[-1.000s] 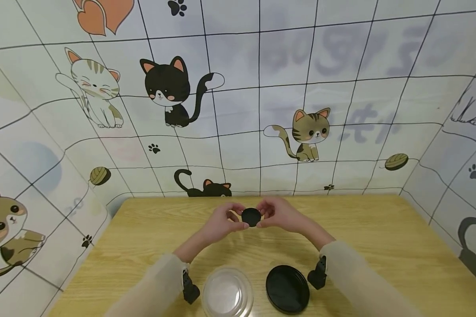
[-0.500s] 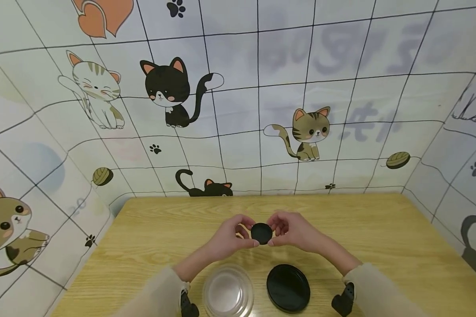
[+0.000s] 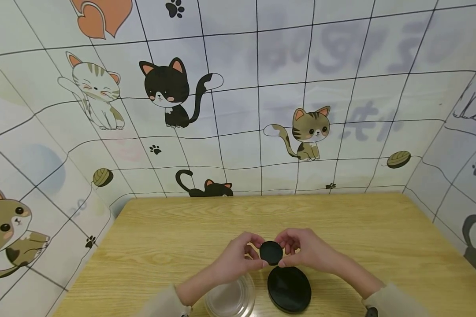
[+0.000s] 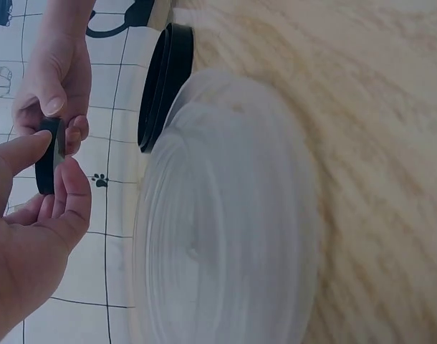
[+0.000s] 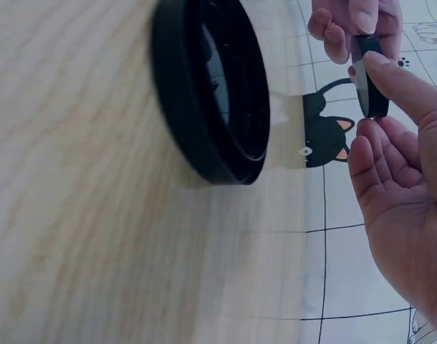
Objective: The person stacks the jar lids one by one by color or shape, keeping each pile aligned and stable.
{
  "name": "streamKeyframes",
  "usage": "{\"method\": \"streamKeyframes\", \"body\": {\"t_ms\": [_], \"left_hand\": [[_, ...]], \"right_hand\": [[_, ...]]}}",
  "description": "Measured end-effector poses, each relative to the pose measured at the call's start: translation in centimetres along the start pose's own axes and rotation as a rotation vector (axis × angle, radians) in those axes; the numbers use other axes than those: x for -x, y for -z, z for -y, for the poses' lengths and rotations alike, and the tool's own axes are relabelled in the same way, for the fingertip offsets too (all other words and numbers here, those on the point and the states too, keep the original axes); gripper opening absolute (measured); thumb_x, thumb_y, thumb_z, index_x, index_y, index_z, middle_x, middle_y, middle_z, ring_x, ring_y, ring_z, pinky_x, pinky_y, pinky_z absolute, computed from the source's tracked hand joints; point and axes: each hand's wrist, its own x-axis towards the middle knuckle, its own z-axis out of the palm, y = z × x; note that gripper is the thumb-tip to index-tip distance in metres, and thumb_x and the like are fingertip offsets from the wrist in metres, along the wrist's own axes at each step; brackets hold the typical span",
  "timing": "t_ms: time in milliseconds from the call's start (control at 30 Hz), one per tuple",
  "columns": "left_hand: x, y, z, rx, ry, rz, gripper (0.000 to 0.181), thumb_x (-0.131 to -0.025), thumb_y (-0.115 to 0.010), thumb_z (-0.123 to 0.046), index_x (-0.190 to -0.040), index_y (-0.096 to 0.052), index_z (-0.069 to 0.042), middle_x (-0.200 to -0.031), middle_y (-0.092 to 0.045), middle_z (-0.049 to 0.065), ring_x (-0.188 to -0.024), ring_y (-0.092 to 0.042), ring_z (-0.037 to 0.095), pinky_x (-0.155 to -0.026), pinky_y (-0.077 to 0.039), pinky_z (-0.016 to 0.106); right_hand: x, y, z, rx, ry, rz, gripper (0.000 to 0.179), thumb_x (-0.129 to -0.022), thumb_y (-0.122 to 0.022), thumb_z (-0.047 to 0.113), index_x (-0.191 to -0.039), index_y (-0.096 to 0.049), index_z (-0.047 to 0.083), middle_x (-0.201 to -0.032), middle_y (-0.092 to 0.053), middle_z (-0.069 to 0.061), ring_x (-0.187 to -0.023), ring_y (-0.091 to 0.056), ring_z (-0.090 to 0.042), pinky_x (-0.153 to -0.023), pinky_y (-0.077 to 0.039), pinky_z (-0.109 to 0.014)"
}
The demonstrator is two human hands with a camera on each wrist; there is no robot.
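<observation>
Both hands hold a small round black cap (image 3: 271,253) level above the table. My left hand (image 3: 238,257) pinches its left edge between thumb and fingers, and my right hand (image 3: 309,253) pinches the right edge. In the left wrist view the cap (image 4: 45,172) appears edge-on, with a pale grey face below its dark rim. Closer to me a shallow black round lid (image 3: 288,290) lies on the table, just under the right fingertips in the head view. To its left stands a clear round container (image 3: 230,299), partly covered by the left wrist.
A wood-grain table (image 3: 166,237) spreads beneath the hands. Behind it and at both sides hangs a white gridded cloth (image 3: 238,110) printed with cats and paw marks. Black wrist devices show at the sleeves, partly cut off by the lower edge.
Both hands have brought the small black cap toward me and slightly to the right, closer to the black lid. Their grip looks the same. Lid and container have stayed in place.
</observation>
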Motion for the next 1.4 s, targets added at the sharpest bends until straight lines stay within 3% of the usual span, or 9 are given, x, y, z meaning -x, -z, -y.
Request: {"method": "streamKeyframes", "body": {"t_ms": [267,567,800,1067,1233,1400], "left_hand": [[0.4,-0.7,0.3,0.021,0.042,0.03,0.042,-0.085,-0.082,0.001,-0.121,-0.062,-0.003,-0.111,-0.057,0.003,-0.081,-0.062,0.011,-0.072,-0.053,0.02],[0.9,-1.5,0.8,0.111,0.082,0.058,0.043,-0.079,-0.082,0.008,-0.117,-0.064,-0.003,-0.108,-0.059,0.002,-0.08,-0.062,0.013,-0.07,-0.054,0.021],[1.2,-2.2,0.9,0.083,0.083,0.096,0.045,-0.074,-0.085,0.009,-0.113,-0.067,-0.004,-0.099,-0.061,0.001,-0.074,-0.063,0.008,-0.067,-0.052,0.018],[1.4,-2.8,1.1,0.155,0.123,0.152,0.043,-0.077,-0.079,0.013,-0.116,-0.066,0.0,-0.099,-0.063,0.002,-0.075,-0.062,0.008,-0.066,-0.052,0.017],[1.3,-3.1,0.9,0.144,0.136,0.167,0.042,-0.077,-0.078,0.014,-0.115,-0.065,0.001,-0.093,-0.064,0.003,-0.074,-0.062,0.009,-0.067,-0.052,0.018],[1.1,-3.4,0.8,0.101,0.174,0.162,0.042,-0.077,-0.079,0.014,-0.114,-0.066,-0.001,-0.099,-0.061,0.002,-0.072,-0.062,0.009,-0.064,-0.051,0.018]], "right_hand": [[1.4,-0.7,-0.2,-0.042,0.006,0.019,0.039,-0.084,-0.086,0.02,-0.113,-0.066,0.004,-0.089,-0.062,-0.004,-0.077,-0.059,-0.015,-0.07,-0.052,-0.029],[2.5,-1.2,-0.4,-0.05,0.008,0.04,0.038,-0.082,-0.088,0.021,-0.112,-0.068,0.007,-0.089,-0.064,0.001,-0.078,-0.059,-0.013,-0.069,-0.053,-0.028],[3.1,-1.7,-0.5,-0.068,-0.04,0.091,0.04,-0.082,-0.088,0.018,-0.114,-0.067,0.007,-0.089,-0.063,0.001,-0.078,-0.057,-0.01,-0.068,-0.051,-0.027],[3.9,-2.0,-1.1,-0.092,-0.05,0.107,0.04,-0.081,-0.089,0.018,-0.113,-0.068,0.006,-0.088,-0.063,0.002,-0.076,-0.057,-0.009,-0.065,-0.053,-0.027],[4.2,-2.1,-1.4,-0.103,-0.054,0.11,0.041,-0.081,-0.089,0.016,-0.114,-0.067,0.006,-0.088,-0.063,0.003,-0.076,-0.057,-0.008,-0.065,-0.052,-0.026],[4.3,-2.4,-1.7,-0.096,-0.07,0.128,0.043,-0.082,-0.087,0.015,-0.118,-0.066,0.005,-0.087,-0.062,0.004,-0.076,-0.057,-0.007,-0.065,-0.052,-0.026]]}}
